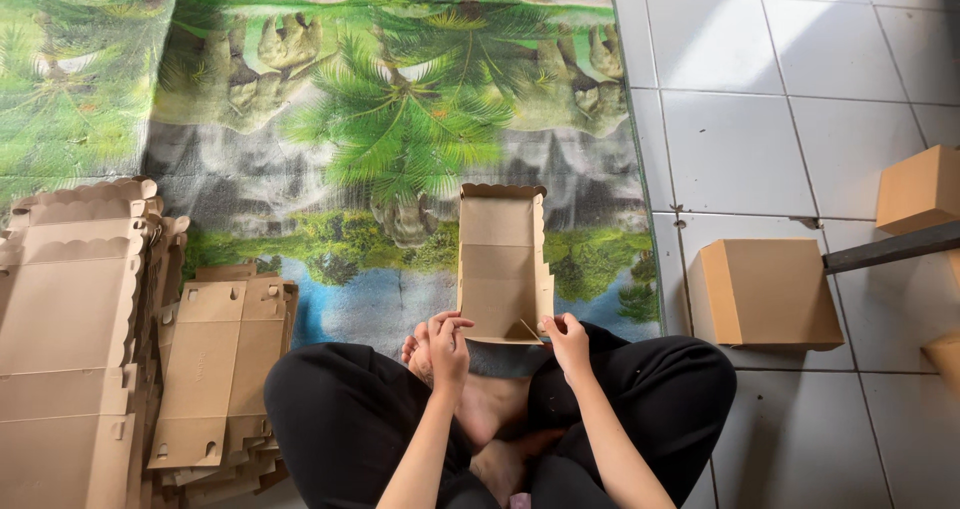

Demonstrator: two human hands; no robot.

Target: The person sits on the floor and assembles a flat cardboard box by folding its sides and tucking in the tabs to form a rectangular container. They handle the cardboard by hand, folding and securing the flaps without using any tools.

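The right hand (568, 341) pinches the near right corner of a flat cardboard box blank (502, 264), fingers closed on its edge. The left hand (445, 344) hovers at the blank's near left corner with its fingers curled and narrow; whether it actually touches the card I cannot tell. The blank lies lengthwise away from the person (its far end has a scalloped edge) on a printed mat (380, 119) showing palms and water, close to the mat's right edge. Below the hands are the person's crossed legs in black trousers (340, 419). At the mat's near left corner lie stacks of unfolded blanks (110, 349). Beyond the right edge, on the white tiled floor (760, 139), stands a folded cardboard box (765, 294), with another box (918, 189) farther right.
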